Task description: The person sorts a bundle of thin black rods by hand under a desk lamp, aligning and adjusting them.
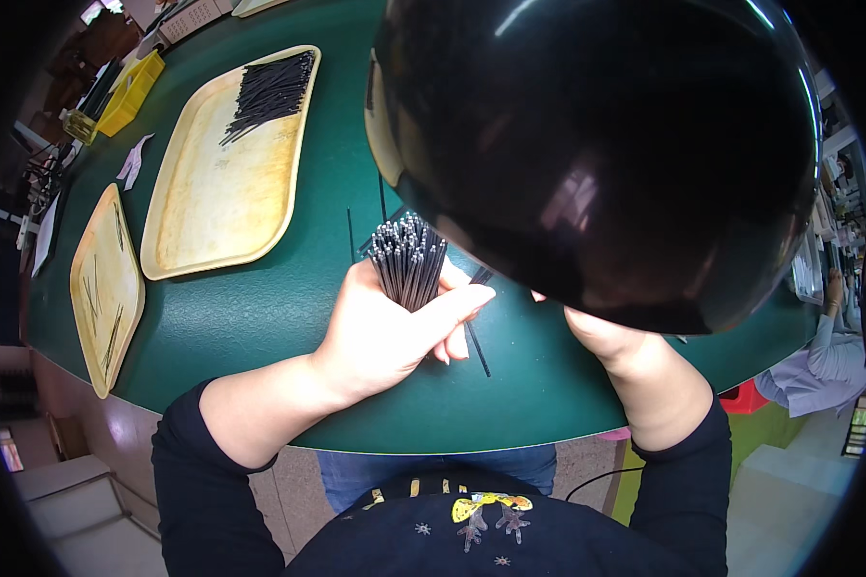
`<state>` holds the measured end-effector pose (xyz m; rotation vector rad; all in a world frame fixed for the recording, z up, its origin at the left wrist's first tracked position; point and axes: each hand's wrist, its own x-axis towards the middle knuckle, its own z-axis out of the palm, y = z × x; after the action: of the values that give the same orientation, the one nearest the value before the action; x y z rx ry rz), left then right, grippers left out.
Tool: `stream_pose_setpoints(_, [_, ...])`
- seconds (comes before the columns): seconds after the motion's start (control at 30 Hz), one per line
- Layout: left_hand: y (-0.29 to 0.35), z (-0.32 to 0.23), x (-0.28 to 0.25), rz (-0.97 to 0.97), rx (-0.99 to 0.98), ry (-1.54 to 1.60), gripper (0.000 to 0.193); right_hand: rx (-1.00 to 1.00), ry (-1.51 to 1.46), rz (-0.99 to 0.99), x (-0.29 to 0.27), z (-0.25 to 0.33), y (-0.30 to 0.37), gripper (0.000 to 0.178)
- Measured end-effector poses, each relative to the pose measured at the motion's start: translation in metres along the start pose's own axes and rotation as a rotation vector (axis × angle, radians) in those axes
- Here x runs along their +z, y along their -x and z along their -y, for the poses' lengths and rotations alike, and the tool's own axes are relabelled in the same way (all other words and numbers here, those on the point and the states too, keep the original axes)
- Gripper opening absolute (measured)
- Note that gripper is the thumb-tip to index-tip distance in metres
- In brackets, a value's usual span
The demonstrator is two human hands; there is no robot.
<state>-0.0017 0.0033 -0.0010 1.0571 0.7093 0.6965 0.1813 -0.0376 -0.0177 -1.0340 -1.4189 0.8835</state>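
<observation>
My left hand (380, 327) is wrapped around a thick bundle of thin black rods (411, 255), their silvery tips pointing up and away from me. Near its thumb, another black rod (477, 348) slants down over the table. A large glossy black dome, like a lamp hood (597, 144), hangs over the right of the workspace. My right hand (601, 337) reaches under its lower edge; most of the fingers are hidden there, so whatever they hold cannot be seen. A few loose rods (349, 231) lie on the green table just beyond the bundle.
A big cream tray (188, 231) at the left carries a pile of black rods (274, 91) at its far end. Beside it a smaller cream tray (87, 332) holds several rods. A yellow bin (133, 94) stands farther back. At the far right sits another person (818, 370).
</observation>
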Motion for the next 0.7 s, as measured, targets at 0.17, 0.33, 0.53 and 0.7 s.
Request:
stream_pose_setpoints(0.17, [-0.002,-0.003,-0.001,0.02,-0.04,0.003,0.012,0.058,-0.141,-0.039,-0.002,0.012,-0.005,0.026])
stream_pose_setpoints(0.33, [-0.001,-0.009,0.0,0.02,-0.023,0.129,0.014,0.164,-0.31,-0.113,0.002,0.016,-0.011,0.026])
stream_pose_setpoints(0.53, [0.001,-0.013,0.003,0.012,-0.046,0.149,0.013,0.154,-0.193,-0.058,0.002,0.001,-0.001,0.026])
stream_pose_setpoints(0.7, [0.0,-0.011,0.002,0.022,-0.075,0.201,0.012,-0.116,0.089,-0.045,0.008,0.019,-0.01,0.025])
